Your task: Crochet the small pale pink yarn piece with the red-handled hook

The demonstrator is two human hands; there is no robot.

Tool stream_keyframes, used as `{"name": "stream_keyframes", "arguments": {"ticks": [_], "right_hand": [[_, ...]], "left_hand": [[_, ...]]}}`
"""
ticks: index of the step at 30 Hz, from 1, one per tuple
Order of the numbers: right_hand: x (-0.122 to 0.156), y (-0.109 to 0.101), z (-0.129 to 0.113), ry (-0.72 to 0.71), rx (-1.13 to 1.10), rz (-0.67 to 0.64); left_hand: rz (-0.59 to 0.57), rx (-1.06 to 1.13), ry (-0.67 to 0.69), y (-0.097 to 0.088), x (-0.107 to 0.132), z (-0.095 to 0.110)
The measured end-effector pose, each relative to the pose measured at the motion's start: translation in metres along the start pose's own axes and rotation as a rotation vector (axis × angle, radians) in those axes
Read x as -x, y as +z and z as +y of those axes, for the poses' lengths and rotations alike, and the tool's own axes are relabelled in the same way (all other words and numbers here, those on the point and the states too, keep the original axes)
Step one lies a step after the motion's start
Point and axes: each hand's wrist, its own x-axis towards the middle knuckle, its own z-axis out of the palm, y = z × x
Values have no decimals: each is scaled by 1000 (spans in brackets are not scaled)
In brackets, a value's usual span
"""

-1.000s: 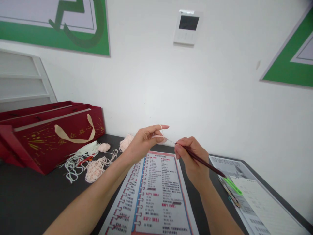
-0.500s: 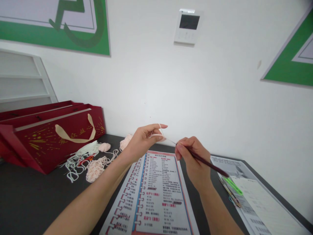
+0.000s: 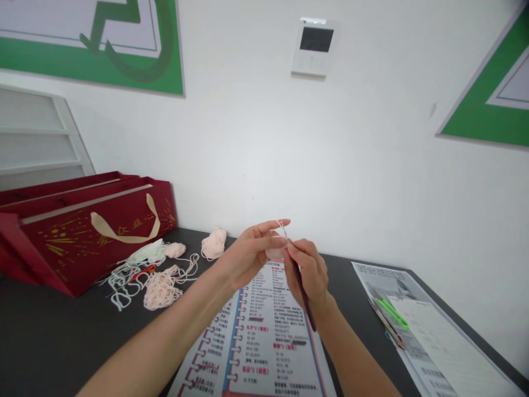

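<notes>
My left hand (image 3: 248,251) is raised over the dark table, fingers pinched on a small pale pink crochet piece (image 3: 276,251), with a thin strand of yarn over the outstretched forefinger. My right hand (image 3: 308,273) is closed round a dark reddish crochet hook (image 3: 303,295); its tip points up into the pink piece and its handle slants down toward my wrist. The two hands touch at the fingertips. Below them lies a printed pattern sheet (image 3: 264,336) with red and blue borders.
Red gift bags (image 3: 82,231) stand at the left against the wall. Tangled white and pink yarn (image 3: 152,275) and a small pink yarn ball (image 3: 215,242) lie beside them. Papers with green and other pens (image 3: 390,317) lie at the right near the table edge.
My right hand has moved left to meet the left hand. The hook has swung from slanting out to the right to pointing steeply upward into the pink piece.
</notes>
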Motion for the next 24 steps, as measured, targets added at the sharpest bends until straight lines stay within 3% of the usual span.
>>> {"name": "stream_keyframes", "arguments": {"ticks": [2, 4, 6, 10, 17, 24], "right_hand": [[-4, -2, -1, 175, -187, -20], [-9, -5, -2, 385, -425, -35], [-14, -9, -2, 494, -587, -43], [-18, -17, -3, 507, -628, -87], [-22, -31, -6, 548, -685, -211], [-23, -33, 1, 653, -943, -222]], "left_hand": [[-41, 30, -106, -5, -1, 6], [-69, 17, -106, -11, -3, 12], [-67, -22, -63, -16, -5, 16], [-69, -64, -3, -24, -5, 23], [-186, -89, -114, -31, -2, 33], [-287, -58, -247, -37, -6, 31]]}}
